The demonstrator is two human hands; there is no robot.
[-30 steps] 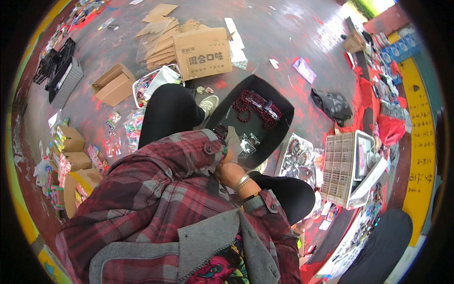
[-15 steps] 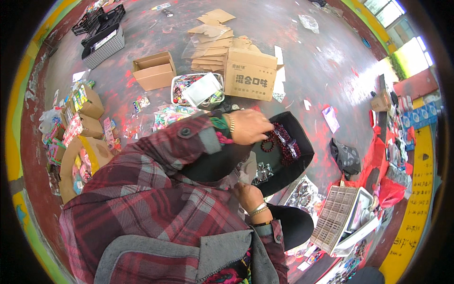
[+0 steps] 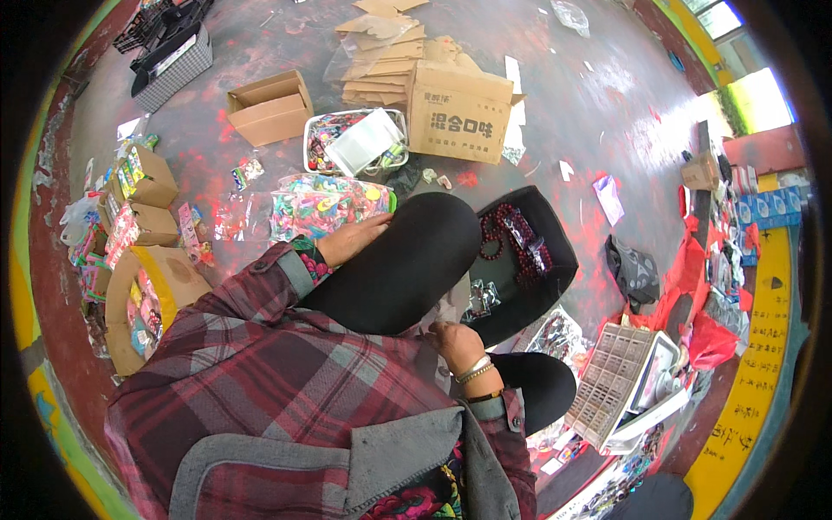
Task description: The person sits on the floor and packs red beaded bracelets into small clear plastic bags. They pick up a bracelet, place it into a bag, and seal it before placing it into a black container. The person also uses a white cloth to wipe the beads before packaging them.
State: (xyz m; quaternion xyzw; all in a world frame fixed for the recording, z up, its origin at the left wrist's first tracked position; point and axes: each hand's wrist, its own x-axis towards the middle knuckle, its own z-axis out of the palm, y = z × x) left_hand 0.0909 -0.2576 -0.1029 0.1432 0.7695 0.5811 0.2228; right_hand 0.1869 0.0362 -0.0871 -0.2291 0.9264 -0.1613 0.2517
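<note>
Lying just ahead of the left hand [image 3: 354, 238] is one heap of colourful packaged pieces [image 3: 322, 208]; that hand is loosely open, fingers outstretched, its tips by the left knee [image 3: 446, 227]. Closed fingertips on the right hand [image 3: 458, 345] seem to pinch a clear film [image 3: 444, 310], though blur there makes it hard to be sure. One black bin [image 3: 565, 247] sits ahead and to the right of the right hand, holding dark red beads [image 3: 532, 262]. Beyond the left hand stand one white basket [image 3: 308, 154] and one open carton [image 3: 282, 130]. The left forearm angles forward outside the knee; the right wrist, wearing two bracelets [image 3: 475, 371], bends inward between the knees.
</note>
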